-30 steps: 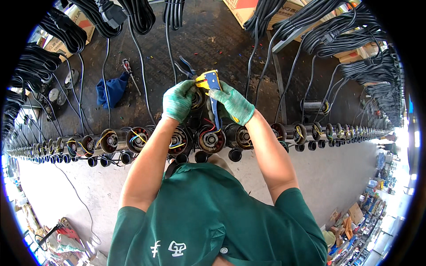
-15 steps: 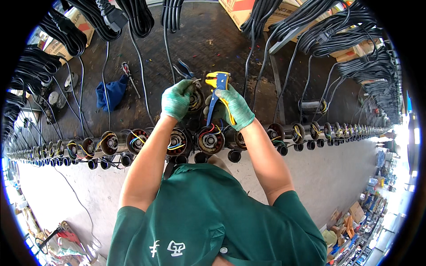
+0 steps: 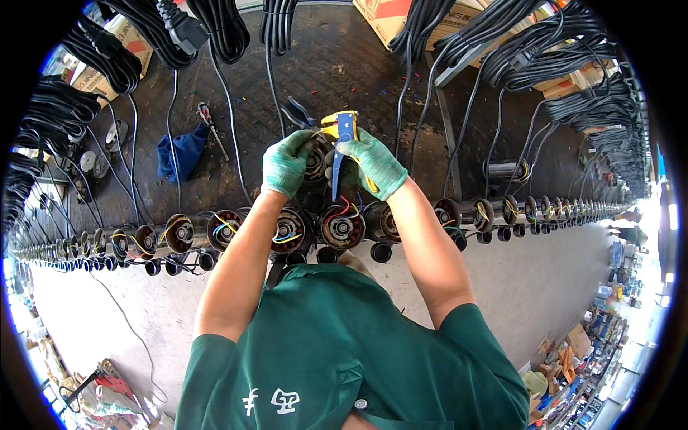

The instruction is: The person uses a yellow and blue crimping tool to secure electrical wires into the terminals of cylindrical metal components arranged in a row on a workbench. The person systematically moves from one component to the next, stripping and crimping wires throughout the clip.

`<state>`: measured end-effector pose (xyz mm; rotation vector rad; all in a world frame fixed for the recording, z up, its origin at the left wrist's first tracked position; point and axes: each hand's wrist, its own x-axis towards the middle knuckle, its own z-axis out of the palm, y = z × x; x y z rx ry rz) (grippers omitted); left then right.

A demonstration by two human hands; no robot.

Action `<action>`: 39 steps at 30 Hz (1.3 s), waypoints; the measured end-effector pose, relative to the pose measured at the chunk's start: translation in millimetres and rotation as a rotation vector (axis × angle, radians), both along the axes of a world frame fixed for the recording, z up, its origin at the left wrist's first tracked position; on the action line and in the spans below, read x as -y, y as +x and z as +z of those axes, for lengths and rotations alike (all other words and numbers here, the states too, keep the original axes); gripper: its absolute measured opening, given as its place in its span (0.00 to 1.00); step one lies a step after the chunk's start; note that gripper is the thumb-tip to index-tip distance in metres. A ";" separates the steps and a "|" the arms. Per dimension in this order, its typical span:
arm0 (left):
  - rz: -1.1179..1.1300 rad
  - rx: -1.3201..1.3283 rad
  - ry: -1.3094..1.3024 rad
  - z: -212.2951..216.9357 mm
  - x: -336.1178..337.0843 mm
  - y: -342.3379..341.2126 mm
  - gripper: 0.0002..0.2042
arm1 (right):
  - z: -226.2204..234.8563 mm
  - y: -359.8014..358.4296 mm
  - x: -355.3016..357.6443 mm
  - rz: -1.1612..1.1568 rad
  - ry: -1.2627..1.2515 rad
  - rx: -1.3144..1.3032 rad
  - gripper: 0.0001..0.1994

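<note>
Your right hand (image 3: 380, 168) wraps the blue-and-yellow wire stripper (image 3: 346, 127), upper centre, likely light, stiff and best held by its handles (image 3: 336, 178), while your left hand (image 3: 284, 166) pinches an apparent thin wire (image 3: 317, 134).

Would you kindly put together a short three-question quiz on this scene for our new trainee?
1. Which gloved hand holds the blue-and-yellow hand tool?
2. True or false: the screwdriver lies to the left of the blue cloth.
3. What colour are the bundled cords along the far side of the table? a) white b) black c) red

Key:
1. The right hand.
2. False; the screwdriver lies at the right side of the blue cloth.
3. b
</note>
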<state>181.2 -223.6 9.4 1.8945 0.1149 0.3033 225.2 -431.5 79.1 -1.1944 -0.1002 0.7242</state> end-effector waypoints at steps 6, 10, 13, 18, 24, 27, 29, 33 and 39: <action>0.026 0.080 0.080 1.1 0.7 -1.4 0.10 | 5.1 -13.1 10.6 0.081 0.101 -0.349 0.22; 0.036 0.114 0.114 -1.2 1.2 -3.0 0.10 | 9.6 -15.1 5.5 0.089 0.141 -0.320 0.22; 0.031 0.120 0.132 -3.5 0.8 -1.6 0.11 | 7.5 -15.0 5.4 0.102 0.127 -0.282 0.24; 0.033 0.127 0.178 -2.9 0.6 -2.2 0.11 | 9.3 -16.4 4.4 0.089 0.126 -0.294 0.24; 0.038 0.172 0.233 -3.2 1.7 -2.5 0.12 | 10.3 -16.8 2.9 0.069 0.124 -0.302 0.23; 0.037 0.175 0.244 -2.6 1.4 -3.2 0.12 | 14.0 -16.4 0.0 0.061 0.110 -0.330 0.22; 0.037 0.175 0.250 0.0 1.9 -2.7 0.12 | 11.0 -14.0 -2.0 0.034 0.078 -0.334 0.21; 0.050 0.143 0.179 1.4 3.3 -3.7 0.11 | 6.3 -14.1 -8.5 -0.016 0.043 -0.284 0.21; 0.065 0.114 0.180 8.3 6.6 -1.6 0.10 | -29.3 -6.3 -3.5 -0.309 0.029 0.273 0.37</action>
